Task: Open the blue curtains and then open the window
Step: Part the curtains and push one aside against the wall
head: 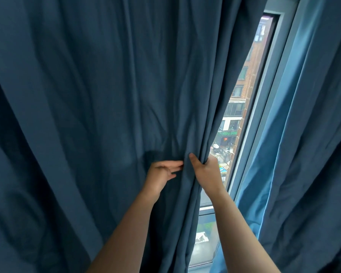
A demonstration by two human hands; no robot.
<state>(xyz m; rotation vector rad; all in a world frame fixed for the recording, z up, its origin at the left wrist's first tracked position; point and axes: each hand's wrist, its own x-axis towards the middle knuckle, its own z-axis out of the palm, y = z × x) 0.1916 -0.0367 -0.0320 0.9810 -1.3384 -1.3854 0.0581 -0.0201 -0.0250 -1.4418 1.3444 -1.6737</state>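
Fabric edge of left curtain (106, 95) is clenched in right hand (207, 170); left hand (161, 172) rests released. Abrupt pulling risks jamming the unseen rail; window (238, 107) stays covered.

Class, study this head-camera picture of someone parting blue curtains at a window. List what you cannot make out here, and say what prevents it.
- Window handle or latch: head view, covered by the left curtain; the window shows only as a narrow strip.
- Curtain rail: cut off by the top edge.
- Right hand fingers: wrapped behind the curtain's edge.
- Left hand grip: palm faces away, so unclear.
- Street below: too small to read.
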